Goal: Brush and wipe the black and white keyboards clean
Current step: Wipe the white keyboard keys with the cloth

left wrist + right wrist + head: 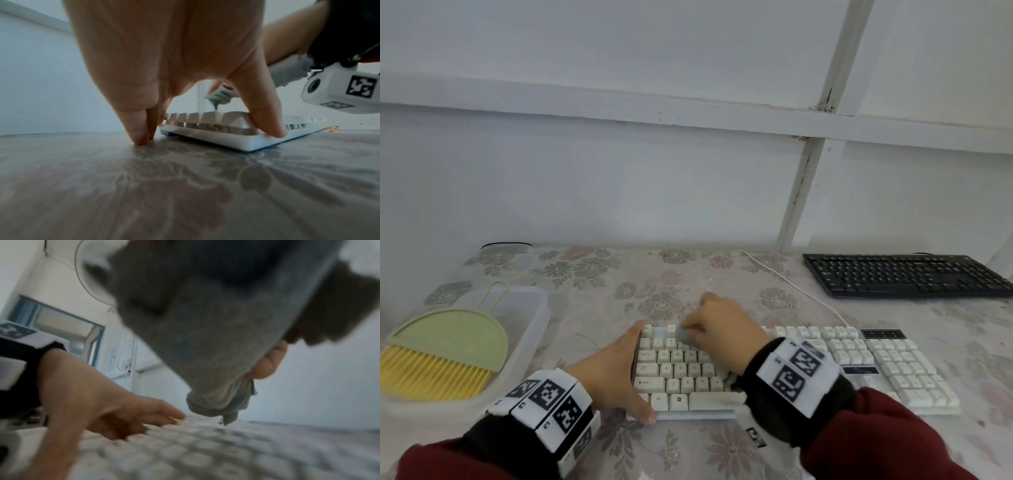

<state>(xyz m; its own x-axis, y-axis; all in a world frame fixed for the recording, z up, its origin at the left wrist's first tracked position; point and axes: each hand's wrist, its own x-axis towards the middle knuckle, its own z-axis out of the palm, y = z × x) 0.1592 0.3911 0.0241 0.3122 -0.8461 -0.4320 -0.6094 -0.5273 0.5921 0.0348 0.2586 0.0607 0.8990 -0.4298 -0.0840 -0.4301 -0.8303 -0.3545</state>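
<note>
The white keyboard [859, 363] lies on the floral tablecloth right in front of me. My left hand [626, 373] braces its left end: straight fingers run along the side edge and the thumb [265, 116] presses the front corner. My right hand [709, 325] grips a bunched grey cloth [683, 334] and holds it down on the top-left keys. In the right wrist view the cloth [205, 337] hangs from the fingers [267, 363] onto the blurred keys [205, 451]. The black keyboard [904, 274] rests at the back right, untouched.
A green hand brush with yellow bristles [445, 349] lies in a clear plastic tray [534, 308] at the left. The white keyboard's cable [791, 284] runs back towards the wall. A few yellow crumbs [189, 128] lie on the cloth beside the keyboard.
</note>
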